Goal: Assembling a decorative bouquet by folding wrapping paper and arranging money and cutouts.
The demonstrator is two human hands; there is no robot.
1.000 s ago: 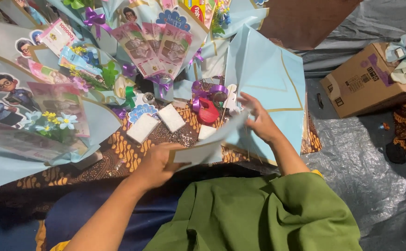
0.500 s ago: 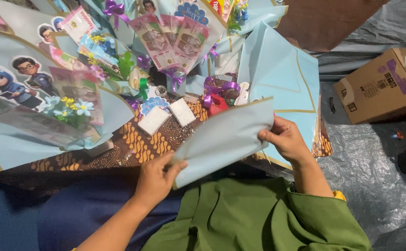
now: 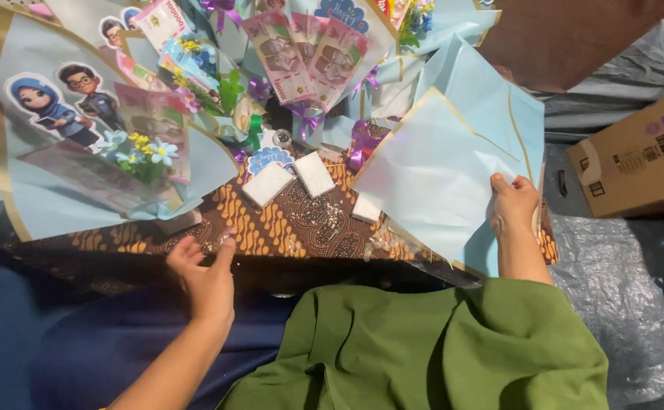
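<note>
While my right hand [image 3: 513,203] pinches the right edge of the pale blue wrapping sheet [image 3: 438,178], fingers clamped on it, the sheet lies over the batik cloth [image 3: 286,224], its long axis running from lower right to a corner pointing up-left; my left hand [image 3: 207,277] rests open on the cloth's near edge, holding nothing; the cardboard box [image 3: 640,159] sits far right, contents hidden.

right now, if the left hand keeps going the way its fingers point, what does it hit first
Probably the brown patterned cloth its fingertips are at; farther along that up-right line lies a white foam block. Height above the cloth is unclear.
</note>
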